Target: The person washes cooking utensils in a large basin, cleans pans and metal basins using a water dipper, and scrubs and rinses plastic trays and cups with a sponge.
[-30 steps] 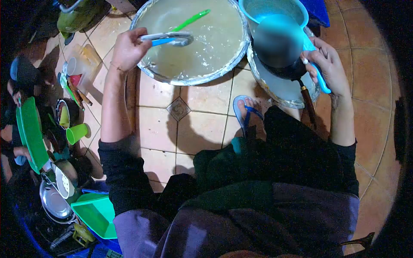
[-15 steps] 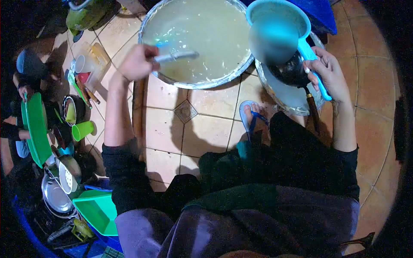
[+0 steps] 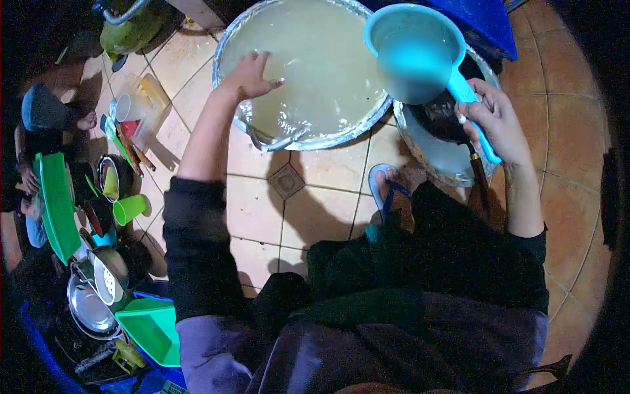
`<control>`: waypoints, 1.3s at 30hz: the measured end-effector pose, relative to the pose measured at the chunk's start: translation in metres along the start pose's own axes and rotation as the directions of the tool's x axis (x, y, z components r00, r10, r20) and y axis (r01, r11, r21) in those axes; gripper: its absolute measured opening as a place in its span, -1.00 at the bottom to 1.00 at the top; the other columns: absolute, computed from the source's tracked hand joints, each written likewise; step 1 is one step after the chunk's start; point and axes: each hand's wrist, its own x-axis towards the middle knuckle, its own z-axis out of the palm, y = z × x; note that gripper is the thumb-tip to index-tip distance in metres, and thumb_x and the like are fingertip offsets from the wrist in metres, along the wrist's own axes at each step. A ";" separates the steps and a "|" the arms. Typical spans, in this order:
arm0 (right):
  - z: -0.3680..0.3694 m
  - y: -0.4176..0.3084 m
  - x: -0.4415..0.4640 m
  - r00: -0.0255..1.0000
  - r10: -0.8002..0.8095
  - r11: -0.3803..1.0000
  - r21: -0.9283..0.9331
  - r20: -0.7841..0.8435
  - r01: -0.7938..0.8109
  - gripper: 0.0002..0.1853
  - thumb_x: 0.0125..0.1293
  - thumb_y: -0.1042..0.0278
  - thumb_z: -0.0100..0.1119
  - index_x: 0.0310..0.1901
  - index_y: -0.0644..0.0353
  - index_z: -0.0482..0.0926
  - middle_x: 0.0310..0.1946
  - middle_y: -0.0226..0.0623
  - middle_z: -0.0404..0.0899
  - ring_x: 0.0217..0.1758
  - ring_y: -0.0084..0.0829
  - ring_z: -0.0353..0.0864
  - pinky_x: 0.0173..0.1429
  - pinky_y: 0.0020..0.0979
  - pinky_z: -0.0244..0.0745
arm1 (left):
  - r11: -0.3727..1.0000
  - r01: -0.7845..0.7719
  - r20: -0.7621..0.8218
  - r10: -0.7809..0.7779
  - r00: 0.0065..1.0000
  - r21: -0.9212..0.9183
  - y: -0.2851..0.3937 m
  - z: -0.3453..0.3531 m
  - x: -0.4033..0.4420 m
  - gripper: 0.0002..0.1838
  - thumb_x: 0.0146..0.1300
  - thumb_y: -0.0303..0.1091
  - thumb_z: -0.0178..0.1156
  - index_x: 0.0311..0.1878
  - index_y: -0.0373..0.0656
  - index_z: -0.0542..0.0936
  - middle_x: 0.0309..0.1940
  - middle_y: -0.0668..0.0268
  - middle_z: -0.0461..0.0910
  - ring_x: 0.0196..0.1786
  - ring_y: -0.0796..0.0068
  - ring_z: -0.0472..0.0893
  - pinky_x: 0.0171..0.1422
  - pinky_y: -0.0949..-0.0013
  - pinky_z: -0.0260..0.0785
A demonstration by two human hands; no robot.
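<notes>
My left hand (image 3: 252,77) is over the cloudy water of a wide round basin (image 3: 220,79), its fingers spread and nothing in them. At the basin's near rim lies a pale grey, bar-like thing (image 3: 279,143), partly in the water; its kind I cannot make out. My right hand (image 3: 492,121) grips the handle of a light blue water dipper (image 3: 420,23), raised beside the basin. Part of the dipper's bowl is blurred. Below it, a dark wok-like pan (image 3: 440,121) with a wooden handle rests in a second basin (image 3: 453,167) of greyish water.
On the left, another person's hands (image 3: 29,190) are by a green tray (image 3: 59,203). Nearby on the tiles are a lime green cup (image 3: 129,209), a metal pot lid (image 3: 92,308) and a green tub (image 3: 154,328). A blue container (image 3: 482,26) stands behind the dipper.
My left hand has let go of the pale grey thing and opened over the water. That thing now appears at the near rim. The dipper in my right hand has shifted slightly left.
</notes>
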 end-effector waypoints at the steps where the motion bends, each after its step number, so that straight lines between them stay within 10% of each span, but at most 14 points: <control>1: 0.000 -0.001 0.000 1.000 0.013 1.000 -0.004 0.004 -0.013 -0.85 0.11 0.38 0.05 -0.33 0.24 0.38 -0.64 -0.45 0.39 -0.75 -0.69 0.29 -0.73 -0.64 0.17 | 0.956 0.029 -0.327 0.071 0.942 0.291 -0.007 0.011 0.017 -0.38 0.03 -0.11 0.21 0.15 -0.17 0.32 0.10 0.09 0.38 0.08 0.19 0.43 0.18 0.27 0.27; 5: -0.006 -0.002 0.000 0.997 0.074 0.997 -0.015 0.036 -0.074 -0.86 0.09 0.42 0.06 -0.31 0.23 0.38 -0.59 -0.43 0.43 -0.71 -0.66 0.35 -0.69 -0.63 0.20 | 0.907 0.232 -0.150 -0.189 0.970 0.352 -0.021 0.041 0.068 -0.36 0.06 0.05 0.13 0.12 -0.20 0.39 0.21 0.04 0.24 0.35 0.13 0.07 0.34 0.17 0.03; 7: -0.012 -0.001 -0.001 0.996 0.078 0.997 -0.031 0.031 -0.077 -0.88 0.09 0.49 0.05 -0.31 0.23 0.38 -0.58 -0.42 0.43 -0.70 -0.66 0.36 -0.68 -0.63 0.21 | 0.889 0.088 0.233 -0.211 0.949 0.449 -0.025 0.044 0.084 -0.51 0.17 -0.07 0.01 0.09 -0.16 0.43 0.18 0.08 0.31 0.29 0.16 0.20 0.30 0.17 0.11; 11: -0.017 -0.005 -0.008 0.991 0.130 0.992 -0.010 0.024 -0.130 -0.87 0.08 0.58 0.04 -0.31 0.24 0.37 -0.58 -0.40 0.43 -0.69 -0.64 0.37 -0.66 -0.60 0.21 | 0.989 0.150 0.149 -0.146 0.978 -0.014 -0.091 0.106 0.136 -0.49 0.02 -0.27 0.17 0.10 -0.13 0.40 0.11 0.09 0.37 0.19 0.15 0.34 0.26 0.22 0.20; 14: -0.022 0.000 -0.009 0.992 0.130 0.991 0.014 0.004 -0.130 -0.87 0.09 0.58 0.04 -0.30 0.24 0.38 -0.57 -0.40 0.43 -0.70 -0.63 0.36 -0.66 -0.59 0.20 | 0.926 0.206 0.097 -0.248 0.964 0.315 -0.046 0.063 0.108 -0.58 0.03 -0.39 0.11 0.04 -0.11 0.47 0.04 0.09 0.44 0.14 0.15 0.40 0.24 0.25 0.22; 16: -0.024 0.007 -0.009 0.997 0.077 0.997 -0.020 0.002 -0.077 -0.87 0.09 0.58 0.04 -0.30 0.24 0.38 -0.57 -0.40 0.43 -0.68 -0.64 0.37 -0.65 -0.60 0.21 | 0.861 -0.078 0.237 -0.050 0.970 0.502 -0.064 0.071 0.114 -0.57 0.03 -0.46 0.05 0.05 -0.08 0.45 0.04 0.11 0.45 0.11 0.17 0.44 0.23 0.24 0.23; 31: -0.028 0.007 -0.012 0.991 0.113 0.994 0.005 0.067 -0.114 -0.90 0.14 0.52 0.05 -0.29 0.23 0.38 -0.57 -0.43 0.42 -0.66 -0.65 0.37 -0.62 -0.60 0.23 | 0.855 -0.027 0.207 -0.095 0.974 0.518 0.010 0.070 0.095 -0.62 0.04 -0.45 0.05 0.00 -0.11 0.48 -0.02 0.09 0.47 0.06 0.14 0.46 0.18 0.23 0.26; 39: -0.033 0.013 -0.011 0.993 0.085 0.996 -0.018 0.080 -0.083 -0.91 0.15 0.51 0.04 -0.30 0.22 0.39 -0.57 -0.43 0.43 -0.63 -0.66 0.37 -0.59 -0.60 0.24 | 0.777 -0.258 0.406 0.004 0.914 0.573 0.045 0.080 0.080 -0.65 0.05 -0.44 0.06 -0.03 -0.12 0.50 -0.06 0.08 0.49 0.03 0.12 0.47 0.15 0.22 0.28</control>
